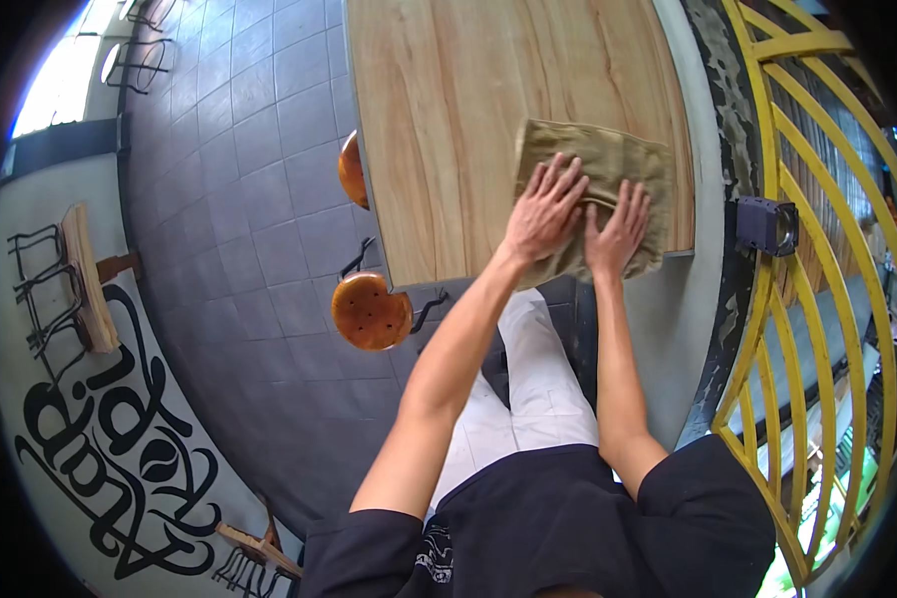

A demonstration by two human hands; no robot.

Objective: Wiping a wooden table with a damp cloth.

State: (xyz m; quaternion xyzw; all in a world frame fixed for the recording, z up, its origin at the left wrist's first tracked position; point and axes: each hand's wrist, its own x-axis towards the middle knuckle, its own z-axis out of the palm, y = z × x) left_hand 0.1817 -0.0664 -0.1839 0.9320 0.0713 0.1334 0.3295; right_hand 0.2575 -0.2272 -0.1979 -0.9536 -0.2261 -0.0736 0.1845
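A khaki cloth [598,146] lies spread on the near right corner of a wooden tabletop [448,134], its lower edge reaching past the table's near edge. My left hand [547,213] and my right hand [619,230] rest side by side on it. Which arm belongs to which side follows the picture: the left one comes from the lower left, the right one from below. Both palms are down and the fingers are spread over the fabric, with a fold of cloth raised between them. Neither hand visibly grips the cloth.
Round wooden stools [372,311] with black metal legs stand at the table's left side, over grey floor tiles [269,187]. A pale ledge [688,321] runs along the right, beside a yellow metal grille [766,127] with a dark lamp-like fixture [767,226]. Wooden wall shelves are at far left.
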